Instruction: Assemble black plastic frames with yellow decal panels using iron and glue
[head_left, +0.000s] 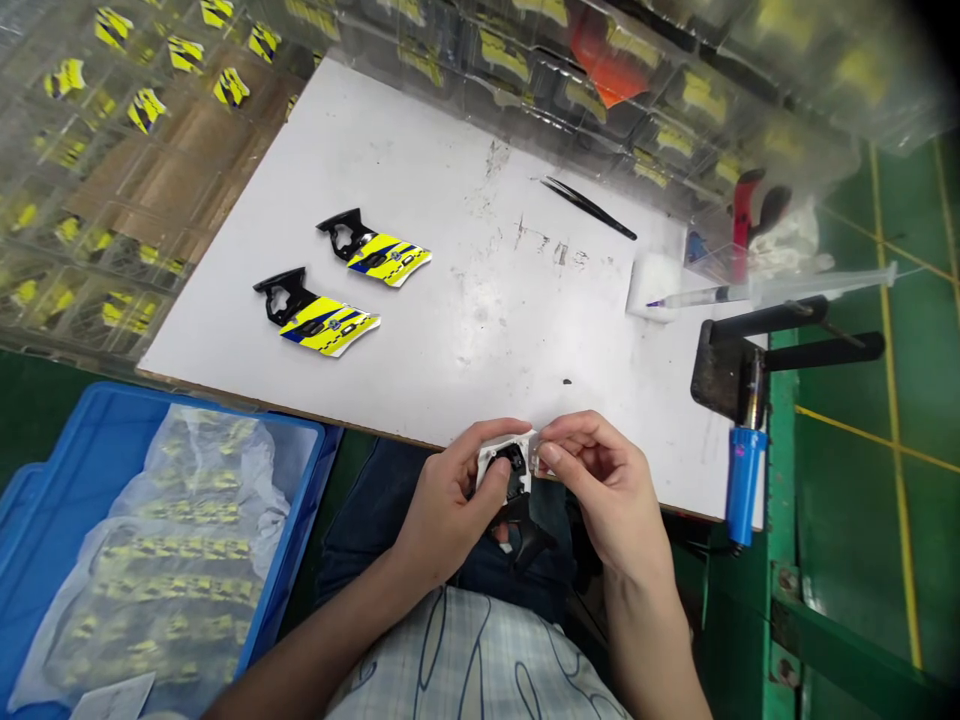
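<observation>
My left hand (pixel 457 500) is closed around a black and white plastic part (pixel 517 480), held over my lap at the table's front edge. Its white inner face and black middle are turned up, and a black end sticks out below my fingers. With thumb and fingers pinched, my right hand (pixel 607 470) holds a small clear piece (pixel 541 462) against the right side of that part. Two finished-looking parts lie on the table, a yellow and blue panel with a black bracket (pixel 390 260) and a similar panel (pixel 330 325) nearer to me.
On the white table (pixel 480 340) lie black tweezers (pixel 589 207). At the right are a white block (pixel 652 285), a syringe (pixel 697 297) and a blue-handled soldering iron (pixel 745 480) in its stand. Clear trays (pixel 187 170) line the left and back. A blue crate (pixel 300 540) holds bagged parts.
</observation>
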